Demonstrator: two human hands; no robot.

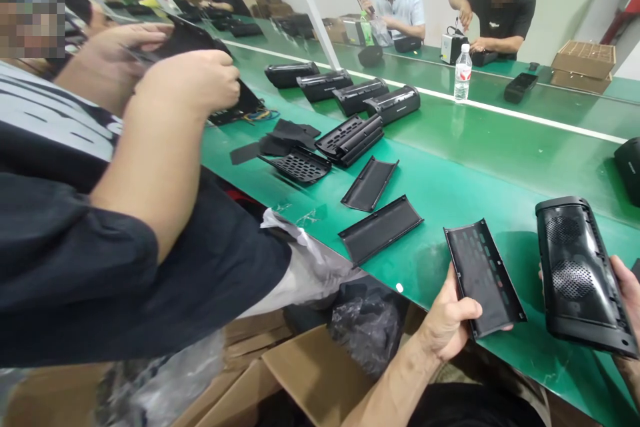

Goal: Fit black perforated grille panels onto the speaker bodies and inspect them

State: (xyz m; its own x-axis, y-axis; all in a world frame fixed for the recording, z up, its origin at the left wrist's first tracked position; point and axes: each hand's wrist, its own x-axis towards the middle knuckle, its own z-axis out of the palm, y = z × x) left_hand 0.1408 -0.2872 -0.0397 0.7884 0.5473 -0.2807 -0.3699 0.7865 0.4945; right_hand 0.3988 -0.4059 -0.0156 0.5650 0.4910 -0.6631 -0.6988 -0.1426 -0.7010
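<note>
My left hand (453, 320) grips a black slotted speaker cover (483, 273), its hollow inner side turned up and my thumb pressing on its lower edge. My right hand (625, 287), partly cut off by the frame, is wrapped around a black speaker body (575, 273) with two round perforated driver areas and a glossy front. The cover and the body are apart, both held above the green tabletop. Left of my left hand lie two loose curved panels, one nearer (381, 230) and one farther (370, 185).
A co-worker's arms (170, 100) reach in from the left. Beyond the loose panels lie a perforated shell (300, 165), dark sheets (287, 137) and several speakers (395, 103). A water bottle (463, 73) stands farther back. An open cardboard box (315, 373) sits below the table edge (395, 290).
</note>
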